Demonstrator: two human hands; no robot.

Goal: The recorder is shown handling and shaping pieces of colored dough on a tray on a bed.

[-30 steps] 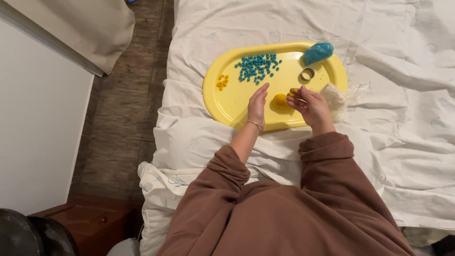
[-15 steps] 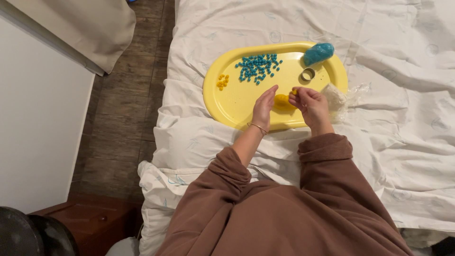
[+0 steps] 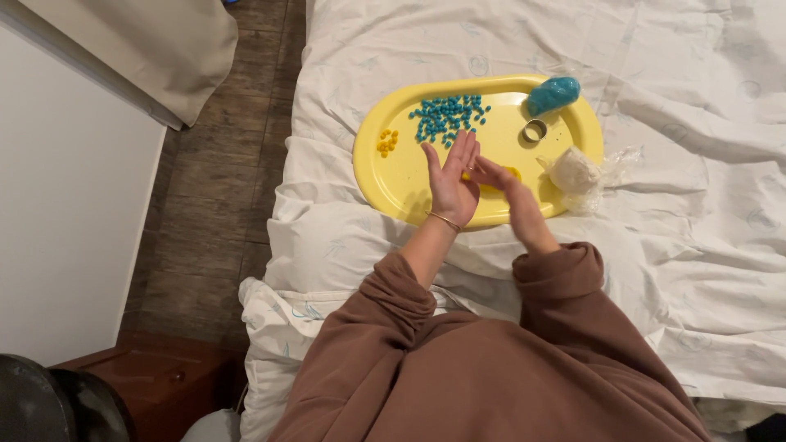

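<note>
Yellow lump (image 3: 506, 173) mostly hidden behind right hand (image 3: 503, 184). Whether fingers grip it: unclear. Dark round object (image 3: 49, 405) cut off at bottom-left edge.

left hand (image 3: 452, 182): a second ago it stood edge-on beside the yellow lump (image 3: 501, 173), fingers curled toward it. half a second ago it had closed in against the lump. now it lies flat and open, palm up, fingers stretched toward the blue beads (image 3: 446, 117).

right hand (image 3: 509, 190): earlier it pinched at the lump with fingers bunched, raised above the tray (image 3: 393, 176). now it is lowered and flattened, fingertips laid across the left palm; any grip on the lump cannot be judged.

yellow lump: earlier plainly visible between both hands. now mostly covered, only a sliver showing at the right hand's far edge.
</note>
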